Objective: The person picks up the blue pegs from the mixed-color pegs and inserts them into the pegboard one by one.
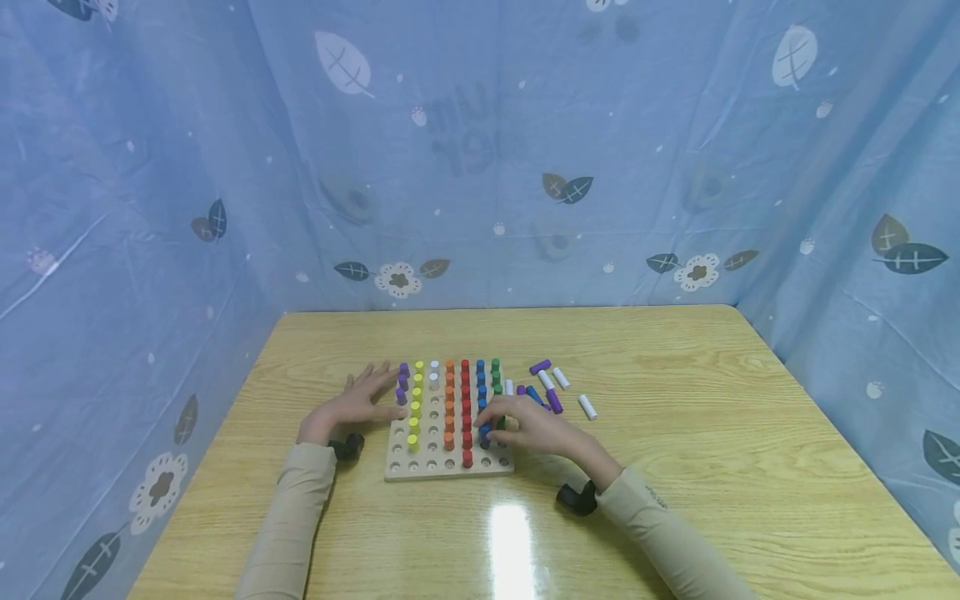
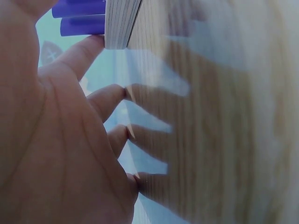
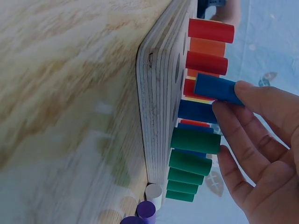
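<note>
A wooden peg board (image 1: 442, 477) lies on the table, filled with columns of coloured pegs. My right hand (image 1: 540, 425) pinches a blue peg (image 3: 216, 88) between thumb and fingertips, close over the board's holes near its front. Beside it stand another blue peg (image 3: 196, 111) and a row of green pegs (image 3: 196, 141). My left hand (image 1: 351, 407) lies at the board's left side with fingers spread. One fingertip is right at the board's edge, and its thumb reaches over the board near the purple pegs (image 1: 402, 382). Other fingertips touch the table.
Loose white and purple pegs (image 1: 554, 400) and a blue peg (image 1: 535, 395) lie to the right of the board. Upright red pegs (image 1: 467, 423), orange pegs (image 1: 449, 425) and yellow pegs (image 1: 414, 426) fill columns farther left. A patterned blue curtain (image 1: 495, 267) surrounds the table.
</note>
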`<action>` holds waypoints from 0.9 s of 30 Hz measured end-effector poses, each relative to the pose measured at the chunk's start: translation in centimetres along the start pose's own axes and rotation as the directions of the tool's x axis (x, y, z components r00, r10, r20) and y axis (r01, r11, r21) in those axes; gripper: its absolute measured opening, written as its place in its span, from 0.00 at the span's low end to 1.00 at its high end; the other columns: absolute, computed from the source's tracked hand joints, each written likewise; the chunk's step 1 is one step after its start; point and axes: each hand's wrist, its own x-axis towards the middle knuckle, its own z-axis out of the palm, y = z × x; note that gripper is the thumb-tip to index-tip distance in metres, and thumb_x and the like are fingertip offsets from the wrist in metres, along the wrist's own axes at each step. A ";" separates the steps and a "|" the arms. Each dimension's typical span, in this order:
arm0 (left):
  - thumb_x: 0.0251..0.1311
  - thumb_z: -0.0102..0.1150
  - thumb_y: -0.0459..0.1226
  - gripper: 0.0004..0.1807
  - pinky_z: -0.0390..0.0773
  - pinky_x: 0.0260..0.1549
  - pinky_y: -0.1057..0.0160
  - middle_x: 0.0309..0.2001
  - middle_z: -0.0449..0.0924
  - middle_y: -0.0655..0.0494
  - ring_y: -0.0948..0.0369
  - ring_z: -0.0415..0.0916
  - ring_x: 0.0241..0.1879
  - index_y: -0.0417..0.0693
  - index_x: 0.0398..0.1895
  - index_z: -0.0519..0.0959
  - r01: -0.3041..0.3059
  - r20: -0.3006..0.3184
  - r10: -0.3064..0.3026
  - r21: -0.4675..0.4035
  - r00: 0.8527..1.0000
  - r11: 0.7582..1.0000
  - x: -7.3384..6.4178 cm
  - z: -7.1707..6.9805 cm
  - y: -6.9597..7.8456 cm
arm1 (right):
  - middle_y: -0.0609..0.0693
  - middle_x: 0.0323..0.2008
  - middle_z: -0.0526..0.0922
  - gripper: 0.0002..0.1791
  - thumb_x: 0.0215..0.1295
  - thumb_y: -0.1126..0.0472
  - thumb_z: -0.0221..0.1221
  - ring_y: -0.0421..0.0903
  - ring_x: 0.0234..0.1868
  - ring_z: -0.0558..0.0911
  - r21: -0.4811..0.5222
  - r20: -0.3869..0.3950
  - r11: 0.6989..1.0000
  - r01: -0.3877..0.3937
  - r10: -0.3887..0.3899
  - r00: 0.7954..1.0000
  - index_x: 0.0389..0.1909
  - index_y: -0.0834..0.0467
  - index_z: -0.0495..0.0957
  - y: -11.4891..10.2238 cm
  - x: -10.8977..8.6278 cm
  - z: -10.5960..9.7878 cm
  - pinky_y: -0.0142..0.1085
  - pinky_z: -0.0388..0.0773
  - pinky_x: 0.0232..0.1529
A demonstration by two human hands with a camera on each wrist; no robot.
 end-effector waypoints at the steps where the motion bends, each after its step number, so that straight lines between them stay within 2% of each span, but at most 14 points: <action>1: 0.50 0.61 0.59 0.51 0.22 0.63 0.36 0.73 0.36 0.40 0.42 0.25 0.71 0.51 0.73 0.49 0.000 0.000 0.000 0.001 1.000 1.000 0.0 0.0 0.0 | 0.48 0.43 0.81 0.12 0.60 0.66 0.60 0.43 0.45 0.79 0.002 0.001 1.000 -0.002 0.002 1.000 0.46 0.58 0.78 0.0 0.0 0.0 0.39 0.78 0.46; 16: 0.51 0.60 0.59 0.51 0.22 0.63 0.35 0.73 0.36 0.39 0.40 0.25 0.71 0.49 0.73 0.49 -0.005 0.001 0.005 0.020 1.000 1.000 0.0 -0.2 0.1 | 0.45 0.44 0.81 0.12 0.60 0.64 0.61 0.41 0.47 0.79 -0.025 0.038 0.999 -0.042 0.043 0.998 0.46 0.56 0.79 0.0 0.1 0.4 0.36 0.78 0.49; 27: 0.51 0.61 0.58 0.51 0.22 0.63 0.35 0.73 0.36 0.38 0.40 0.26 0.71 0.48 0.73 0.49 -0.016 -0.005 0.016 0.019 1.000 1.000 0.0 -0.2 0.0 | 0.46 0.42 0.82 0.11 0.60 0.64 0.61 0.43 0.45 0.80 -0.047 0.045 0.999 -0.017 0.019 0.999 0.44 0.56 0.80 -0.1 0.3 0.3 0.37 0.79 0.46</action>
